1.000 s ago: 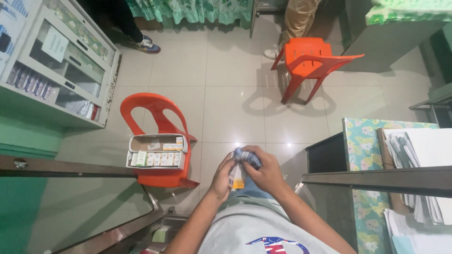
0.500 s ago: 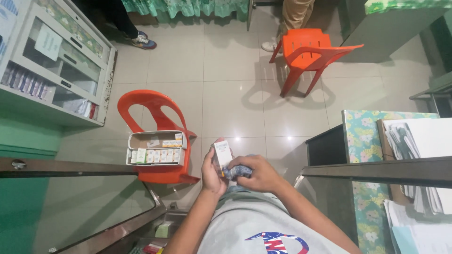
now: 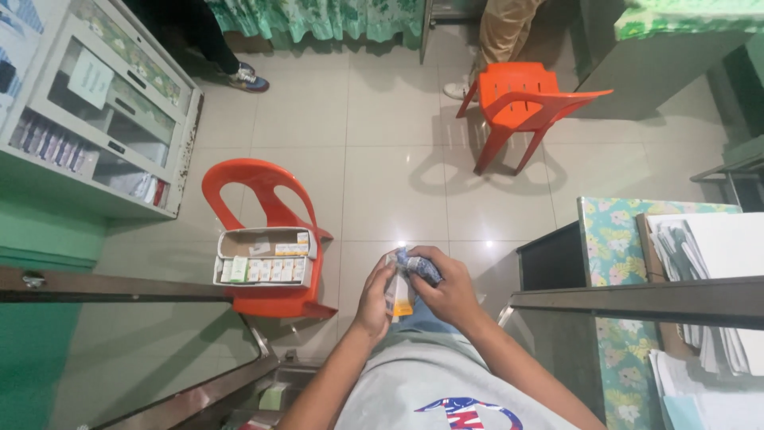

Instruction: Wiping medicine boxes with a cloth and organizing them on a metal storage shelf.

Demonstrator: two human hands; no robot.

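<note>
A: Head view: left hand [image 3: 374,296] wrapped around a small white-and-orange box [image 3: 400,296], low and near centre. Half a second back, held upright and higher; now tipped down between both palms.

B: Right hand [image 3: 447,288] pinching a crumpled bluish packet [image 3: 414,267] at the box's top. Previously lower, under the box. Looks like contents being worked in or out.

A: Left, on the near red chair [image 3: 263,199]: open cardboard tray [image 3: 264,257], 1 row of small boxes standing, a few loose behind.

B: Far left, glass-fronted cabinet [image 3: 95,119], more packs on shelves.
</note>
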